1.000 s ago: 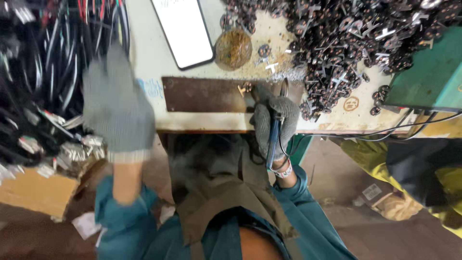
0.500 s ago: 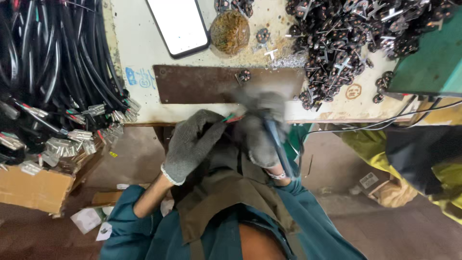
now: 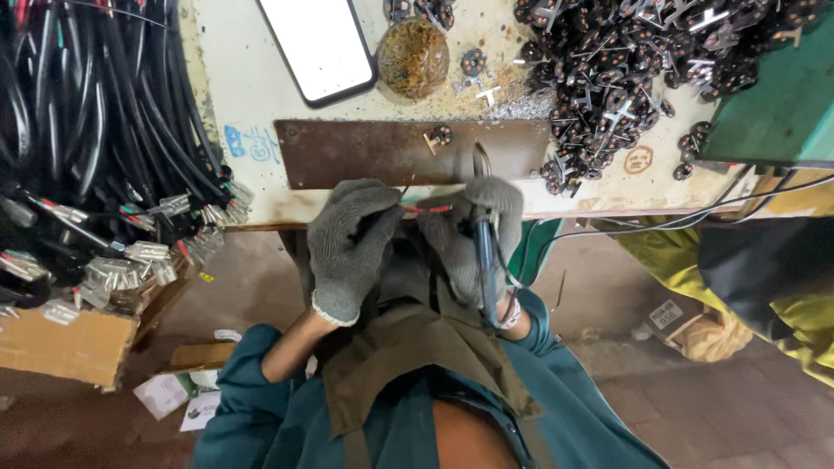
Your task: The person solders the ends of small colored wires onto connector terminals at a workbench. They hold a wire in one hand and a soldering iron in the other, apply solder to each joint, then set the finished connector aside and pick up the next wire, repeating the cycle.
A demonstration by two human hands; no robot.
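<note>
Both gloved hands have come together at the edge of the workbench (image 3: pixel 243 104), beside the heap of black cables (image 3: pixel 95 148): the left hand (image 3: pixel 352 247) pinches a thin red wire (image 3: pixel 432 209) while the right hand (image 3: pixel 476 234) grips blue-handled pliers (image 3: pixel 483 227), tips up. Holding the wire taut and short between the fists should keep the tool's bite square

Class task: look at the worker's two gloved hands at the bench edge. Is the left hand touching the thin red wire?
Touching. The head view shows the left hand pinching one end of the red wire, which runs across to the right hand.
</note>
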